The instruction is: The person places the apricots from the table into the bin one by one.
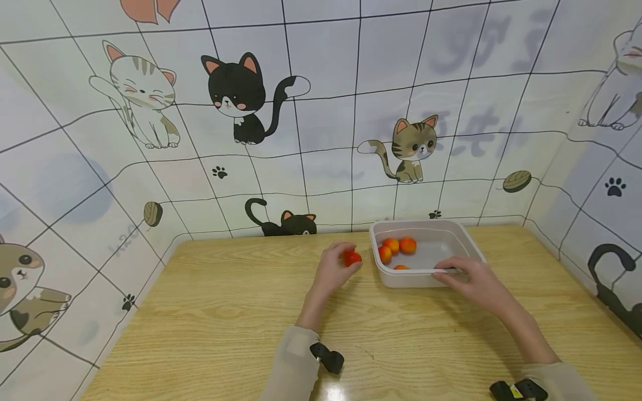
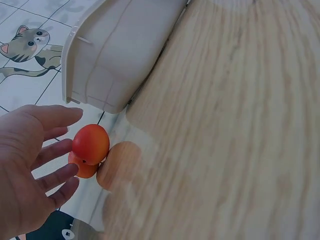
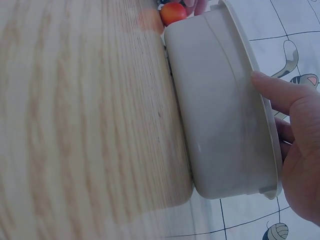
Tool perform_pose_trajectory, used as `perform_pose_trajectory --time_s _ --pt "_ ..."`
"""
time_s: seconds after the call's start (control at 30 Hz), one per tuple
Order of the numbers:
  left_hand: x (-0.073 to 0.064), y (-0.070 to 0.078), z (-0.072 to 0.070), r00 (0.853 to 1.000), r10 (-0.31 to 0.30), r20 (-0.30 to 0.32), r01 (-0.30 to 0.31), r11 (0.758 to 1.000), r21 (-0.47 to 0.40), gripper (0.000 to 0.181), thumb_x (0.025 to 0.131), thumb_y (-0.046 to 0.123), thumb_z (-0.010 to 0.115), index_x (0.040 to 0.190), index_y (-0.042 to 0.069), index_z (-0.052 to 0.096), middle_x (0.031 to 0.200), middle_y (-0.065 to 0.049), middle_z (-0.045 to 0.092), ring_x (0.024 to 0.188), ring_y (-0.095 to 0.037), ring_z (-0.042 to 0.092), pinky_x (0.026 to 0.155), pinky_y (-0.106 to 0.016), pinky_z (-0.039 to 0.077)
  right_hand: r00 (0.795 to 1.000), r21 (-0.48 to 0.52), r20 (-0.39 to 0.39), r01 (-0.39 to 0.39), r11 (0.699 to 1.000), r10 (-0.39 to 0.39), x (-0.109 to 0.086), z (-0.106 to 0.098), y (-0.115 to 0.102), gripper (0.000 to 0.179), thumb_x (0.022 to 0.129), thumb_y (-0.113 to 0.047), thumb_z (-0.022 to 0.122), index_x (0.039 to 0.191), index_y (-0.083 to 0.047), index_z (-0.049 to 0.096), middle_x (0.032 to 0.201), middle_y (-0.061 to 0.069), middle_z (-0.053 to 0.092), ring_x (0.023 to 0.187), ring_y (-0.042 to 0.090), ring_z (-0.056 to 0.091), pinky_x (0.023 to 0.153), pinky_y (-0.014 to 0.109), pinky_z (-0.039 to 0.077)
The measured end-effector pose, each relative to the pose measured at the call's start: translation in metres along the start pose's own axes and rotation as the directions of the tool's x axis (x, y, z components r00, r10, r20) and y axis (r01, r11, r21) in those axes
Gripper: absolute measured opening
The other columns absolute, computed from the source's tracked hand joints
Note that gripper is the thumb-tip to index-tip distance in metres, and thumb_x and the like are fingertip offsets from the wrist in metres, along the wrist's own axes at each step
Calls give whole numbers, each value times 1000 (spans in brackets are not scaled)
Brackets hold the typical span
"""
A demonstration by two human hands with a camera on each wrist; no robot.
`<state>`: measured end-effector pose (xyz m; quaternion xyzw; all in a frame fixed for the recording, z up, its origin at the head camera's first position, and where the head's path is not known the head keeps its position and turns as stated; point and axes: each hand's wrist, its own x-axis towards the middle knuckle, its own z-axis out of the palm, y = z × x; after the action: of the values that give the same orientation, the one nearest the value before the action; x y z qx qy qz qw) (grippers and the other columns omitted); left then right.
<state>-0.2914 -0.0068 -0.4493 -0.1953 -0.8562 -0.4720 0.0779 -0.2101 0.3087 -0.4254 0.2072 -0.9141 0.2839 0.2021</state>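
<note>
Two round orange-red fruits (image 2: 90, 144) lie close together on the table, left of a whitish plastic container (image 1: 416, 279). Around them my left hand (image 1: 333, 267) is spread, its fingers on their far side. In the left wrist view the thumb of the left hand (image 2: 25, 150) stays apart from the fruit, while fingertips lie against or just behind it. My right hand (image 1: 473, 280) pinches the container's front rim, thumb outside and fingers inside. Several similar fruits (image 1: 408, 245) sit in the container's left part; the front wall partly hides one.
The container stands near the back edge of the wooden table (image 1: 225, 317), close to the wall. A cat-patterned covering (image 1: 326, 122) hangs behind the table and along both sides.
</note>
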Motion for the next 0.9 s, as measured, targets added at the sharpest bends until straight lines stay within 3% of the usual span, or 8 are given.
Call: perform_pose_trajectory --time_s 0.33,0.63,0.9 --pt "-3 -5 4 998 -60 33 57 995 82 36 88 16 78 122 8 72 129 -14 58 119 -34 51 101 -48 47 1000 -12 -3 -5 1000 5 -1 1 1 13 85 -14 81 96 -20 76 95 -9 72 90 9 64 81 21 50" --pt "-4 -7 4 996 -88 20 86 994 63 33 87 11 79 119 7 72 126 -17 60 118 -36 54 104 -48 45 1000 -6 2 -26 1000 26 -1 0 -1 13 86 -16 81 97 -19 76 95 -9 72 90 8 63 81 19 48" --pt "-6 -5 4 996 -90 -12 90 995 47 32 85 12 79 116 8 72 115 -12 61 107 -30 56 93 -44 49 1000 -5 2 -23 1000 23 0 0 -1 13 86 -16 81 97 -20 76 96 -10 72 91 8 63 81 17 47"
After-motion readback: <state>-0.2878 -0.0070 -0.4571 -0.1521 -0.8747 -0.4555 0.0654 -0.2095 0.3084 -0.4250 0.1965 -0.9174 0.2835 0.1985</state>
